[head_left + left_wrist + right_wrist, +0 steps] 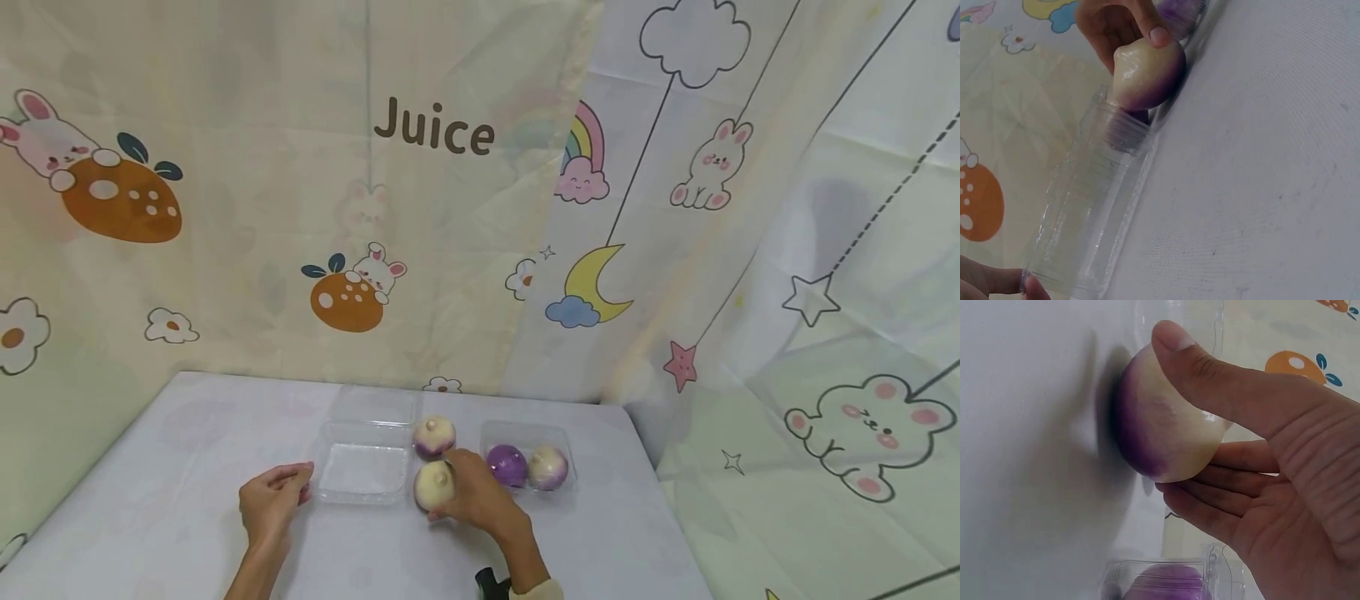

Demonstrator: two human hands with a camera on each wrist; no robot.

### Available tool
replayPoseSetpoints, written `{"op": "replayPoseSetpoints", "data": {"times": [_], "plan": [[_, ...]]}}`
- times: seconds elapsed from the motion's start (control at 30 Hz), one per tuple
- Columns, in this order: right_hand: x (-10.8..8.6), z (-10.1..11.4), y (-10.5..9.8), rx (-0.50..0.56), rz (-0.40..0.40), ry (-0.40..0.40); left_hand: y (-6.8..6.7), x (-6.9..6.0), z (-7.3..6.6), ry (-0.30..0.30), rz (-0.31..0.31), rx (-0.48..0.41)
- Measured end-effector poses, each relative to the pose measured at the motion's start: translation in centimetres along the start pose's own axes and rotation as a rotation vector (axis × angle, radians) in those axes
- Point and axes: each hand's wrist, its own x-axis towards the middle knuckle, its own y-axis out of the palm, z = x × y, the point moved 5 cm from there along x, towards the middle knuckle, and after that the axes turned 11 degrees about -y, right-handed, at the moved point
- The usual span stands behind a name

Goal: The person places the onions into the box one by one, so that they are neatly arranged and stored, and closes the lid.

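Note:
My right hand (480, 493) grips a cream-and-purple round vegetable (432, 487), thumb on one side and fingers on the other; the right wrist view shows the vegetable (1169, 419) close to the table. A second one (434, 436) sits just behind it. An open clear plastic container (363, 472) lies to the left, nothing inside it. At its left edge my left hand (272, 500) pinches the rim between thumb and fingers, as the left wrist view shows at the container's end (1085, 231).
A second clear container (525, 432) on the right holds a purple round item (507, 465) and a cream-and-purple one (548, 467). A dark object (491, 583) is at the table's near side. Printed cloth (450, 208) hangs behind the table (600, 533).

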Motion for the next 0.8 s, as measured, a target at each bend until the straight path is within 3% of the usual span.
{"op": "replayPoseSetpoints", "data": {"times": [0.33, 0.67, 0.8], "plan": [[-0.1, -1.2, 1.0, -0.034, -0.004, -0.021, 0.0, -0.1, -0.1, 0.000, 0.009, 0.009], [0.4, 0.8, -0.3, 0.002, 0.087, 0.121, 0.0, 0.0, 0.0, -0.001, -0.001, 0.014], [0.5, 0.8, -0.3, 0.029, 0.081, 0.124, 0.1, 0.0, 0.0, 0.002, -0.003, 0.019]]}}
